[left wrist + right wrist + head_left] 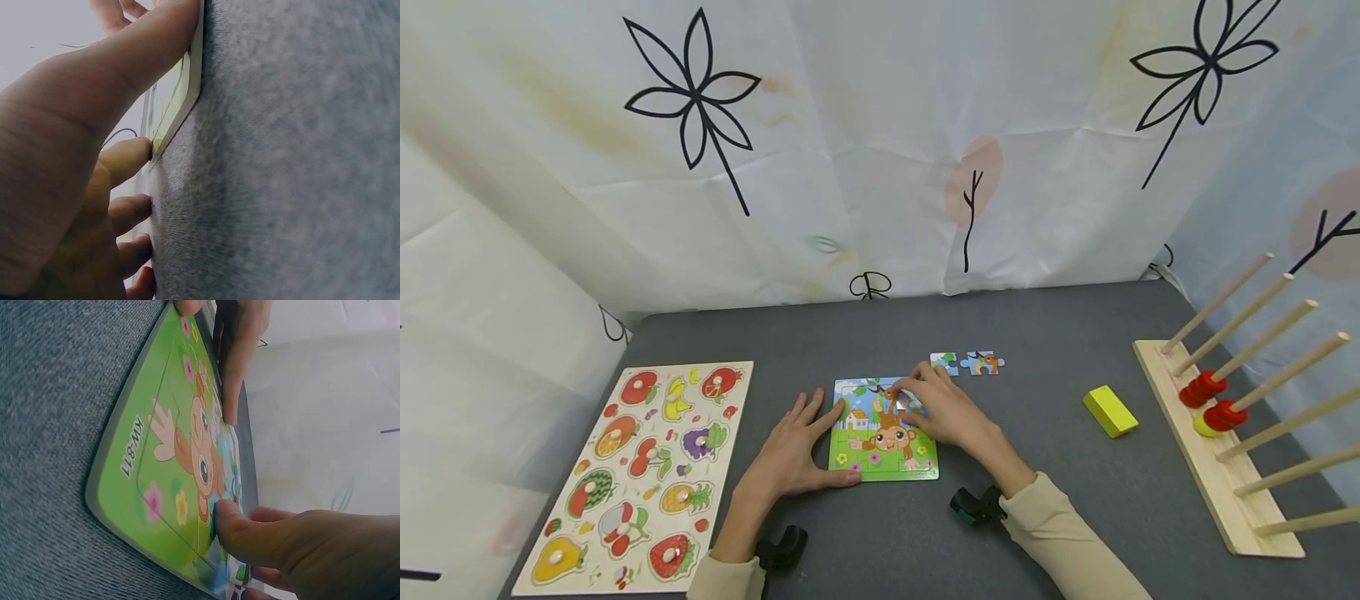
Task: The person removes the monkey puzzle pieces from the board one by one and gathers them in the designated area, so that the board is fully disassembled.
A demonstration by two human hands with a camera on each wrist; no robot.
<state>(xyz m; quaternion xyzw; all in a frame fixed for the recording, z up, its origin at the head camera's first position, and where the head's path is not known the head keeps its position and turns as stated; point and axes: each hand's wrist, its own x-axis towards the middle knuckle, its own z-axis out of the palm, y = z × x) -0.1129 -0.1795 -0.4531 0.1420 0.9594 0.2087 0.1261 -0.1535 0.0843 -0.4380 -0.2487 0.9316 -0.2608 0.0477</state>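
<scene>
A monkey jigsaw puzzle (pixel 880 472) in a green-edged tray lies flat on the table. My left hand (pixel 793 450) is spread at its left side, with the index fingertip on the upper left edge and the thumb (pixel 150 53) along the lower left edge. Over the puzzle's upper right part, my right hand (pixel 946 407) bends its thumb (pixel 240 528) and fingers around a small puzzle piece, mostly hidden by them. Just beyond that hand lie two loose pieces, a green-and-white one (pixel 945 362) and one with an orange animal (pixel 982 362).
A wooden fruit peg board (pixel 655 492) lies at the left. To the right are a yellow block (pixel 1110 411) and a wooden rack (pixel 1195 467) with tall slanting pegs and red rings (pixel 1202 389). White patterned cloth (pixel 865 167) hangs behind the grey table (pixel 1037 500).
</scene>
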